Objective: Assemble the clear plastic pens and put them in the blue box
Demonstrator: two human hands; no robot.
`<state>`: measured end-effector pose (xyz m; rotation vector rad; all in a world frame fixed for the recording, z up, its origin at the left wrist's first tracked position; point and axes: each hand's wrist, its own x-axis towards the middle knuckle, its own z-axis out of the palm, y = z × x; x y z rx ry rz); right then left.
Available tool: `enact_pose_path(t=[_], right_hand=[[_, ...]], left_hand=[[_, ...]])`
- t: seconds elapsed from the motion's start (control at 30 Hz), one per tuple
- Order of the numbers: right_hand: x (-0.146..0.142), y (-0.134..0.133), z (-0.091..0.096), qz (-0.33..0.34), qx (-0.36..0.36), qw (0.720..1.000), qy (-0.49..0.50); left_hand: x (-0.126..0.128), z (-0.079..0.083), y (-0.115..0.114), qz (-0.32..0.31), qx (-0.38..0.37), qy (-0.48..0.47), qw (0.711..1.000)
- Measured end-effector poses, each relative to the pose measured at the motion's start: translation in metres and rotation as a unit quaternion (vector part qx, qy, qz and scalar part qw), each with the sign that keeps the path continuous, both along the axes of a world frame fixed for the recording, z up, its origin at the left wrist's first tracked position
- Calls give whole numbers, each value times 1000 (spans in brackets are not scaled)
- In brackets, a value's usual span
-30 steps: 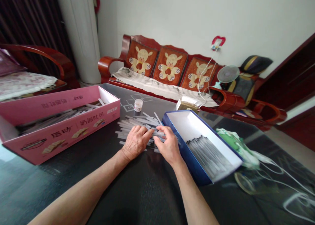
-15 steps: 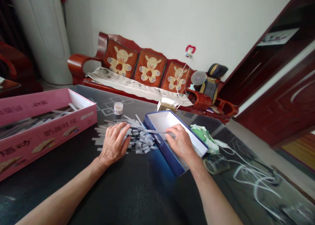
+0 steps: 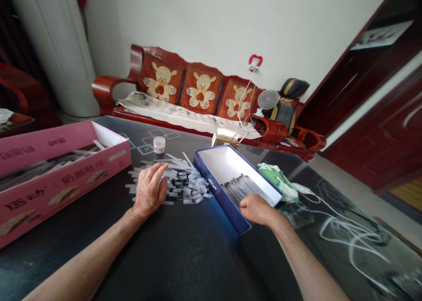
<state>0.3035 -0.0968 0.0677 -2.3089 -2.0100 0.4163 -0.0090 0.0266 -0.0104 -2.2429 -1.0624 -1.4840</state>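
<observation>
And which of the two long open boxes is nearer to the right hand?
The blue box: the right hand is at its near end. The pink box stands far left.

Sticks point(image 3: 189, 187) transl. plast.; blue box point(image 3: 227, 205) smooth cardbd; tbl point(image 3: 194, 259) glossy.

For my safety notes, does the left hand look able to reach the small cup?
Probably yes: the small cup stands just beyond the left hand, and only the low pile of thin sticks lies near the way.

A glossy red-brown wooden sofa point(image 3: 137, 66) with orange-brown cushions point(image 3: 201, 90) faces me before a plain pale wall point(image 3: 191, 24). A dark-red wooden door point(image 3: 385, 147) stands to my right.
</observation>
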Motion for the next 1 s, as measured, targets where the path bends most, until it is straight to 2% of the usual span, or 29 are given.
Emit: enact_pose_path(t=[0.13, 0.2, 0.27, 0.33, 0.37, 0.47, 0.53, 0.6, 0.67, 0.77, 0.9, 1.0], right_hand=[[6, -2, 2, -8, -7, 1000, -19], [3, -3, 9, -30, 52, 998, -34], [-13, 0, 16, -54, 163, 985, -16], [-43, 8, 16, -33, 264, 963, 49], [-63, 13, 13, 4, 294, 952, 91], [-127, 30, -11, 116, 278, 943, 144], [-160, 39, -31, 132, 252, 952, 116], [-179, 45, -47, 125, 227, 963, 68], [-186, 47, -58, 115, 215, 969, 27], [-185, 46, -64, 112, 218, 970, 0], [-174, 48, -58, 118, 239, 964, 11], [-161, 52, -49, 87, 278, 955, 58]], left_hand=[[-2, 3, 1, 21, -36, -41, 998], [-4, 3, 5, 45, -71, -101, 991], [-8, 1, 12, 73, -109, -151, 980], [-14, -3, 20, 102, -139, -208, 963], [-16, -5, 24, 106, -145, -232, 956], [-23, -8, 33, 114, -158, -302, 933], [-26, -9, 36, 122, -177, -339, 916], [-26, -8, 37, 126, -189, -360, 905], [-26, -7, 37, 121, -188, -366, 903], [-24, -5, 37, 107, -179, -365, 907], [-23, 1, 35, 94, -187, -385, 899], [-22, 6, 30, 76, -206, -410, 885]])
